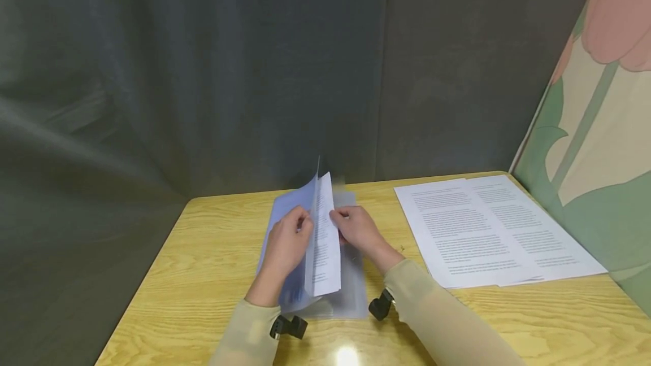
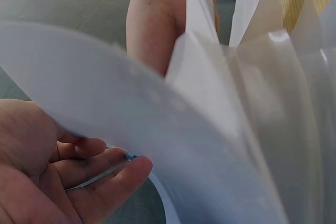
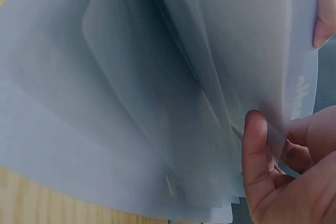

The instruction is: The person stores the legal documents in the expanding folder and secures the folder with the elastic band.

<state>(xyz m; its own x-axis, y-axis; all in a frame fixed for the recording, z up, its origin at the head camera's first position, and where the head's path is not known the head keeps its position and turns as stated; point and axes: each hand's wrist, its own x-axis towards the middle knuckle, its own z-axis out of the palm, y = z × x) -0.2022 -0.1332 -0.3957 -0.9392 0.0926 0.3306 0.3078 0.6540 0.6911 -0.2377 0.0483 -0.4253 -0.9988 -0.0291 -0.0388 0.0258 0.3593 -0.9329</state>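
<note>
A translucent bluish folder (image 1: 353, 298) with clear plastic sleeves (image 3: 152, 103) lies spread on the table, several of its leaves raised. My left hand (image 1: 289, 239) pinches the edge of the raised bluish leaf (image 2: 131, 103), its fingers partly behind the plastic in the left wrist view. Printed sheets (image 1: 327, 247) stand upright in the middle of the folder, beside that leaf. My right hand (image 1: 358, 229) pinches their right edge between thumb and fingers. In the right wrist view, the right hand (image 3: 294, 177) has fingers on both sides of the plastic and paper; how far the sheets sit inside a sleeve is unclear.
Two overlapping groups of printed paper (image 1: 468, 230) lie on the right of the wooden table (image 1: 203, 275). A dark curtain (image 1: 280, 72) hangs behind the table, and a flower-patterned cloth (image 1: 600, 146) borders its right side.
</note>
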